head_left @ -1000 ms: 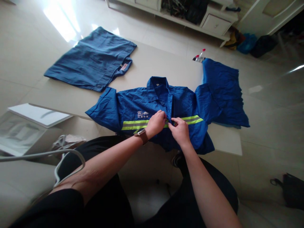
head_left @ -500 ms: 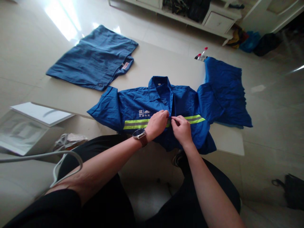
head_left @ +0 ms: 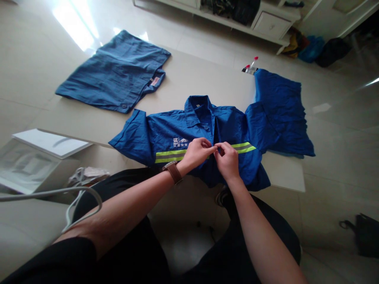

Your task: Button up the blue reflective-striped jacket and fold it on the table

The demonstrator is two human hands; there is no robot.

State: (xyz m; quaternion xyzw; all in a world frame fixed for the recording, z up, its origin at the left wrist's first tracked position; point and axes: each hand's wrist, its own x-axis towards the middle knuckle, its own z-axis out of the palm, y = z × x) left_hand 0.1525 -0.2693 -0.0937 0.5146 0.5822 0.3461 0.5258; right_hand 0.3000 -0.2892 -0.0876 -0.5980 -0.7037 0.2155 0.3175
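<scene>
A blue work shirt (head_left: 166,136) with a yellow-green reflective band lies front up on the low table (head_left: 189,85), collar away from me. My left hand (head_left: 197,153) and my right hand (head_left: 227,161) meet at the shirt's front opening, at the height of the band. Both pinch the fabric edges there, fingers closed. A watch with a brown strap is on my left wrist. The shirt's hem hangs over the table's near edge toward my lap.
A folded darker blue garment (head_left: 117,73) lies at the table's far left. More blue cloth (head_left: 280,110) drapes over the right end, beside a small item with red caps (head_left: 250,66). A white box (head_left: 35,157) stands left; a black bag (head_left: 363,234) sits on the floor right.
My hands have drawn closer together at the shirt's front opening, fingertips now touching. The view shifted slightly; the garments stayed where they were.
</scene>
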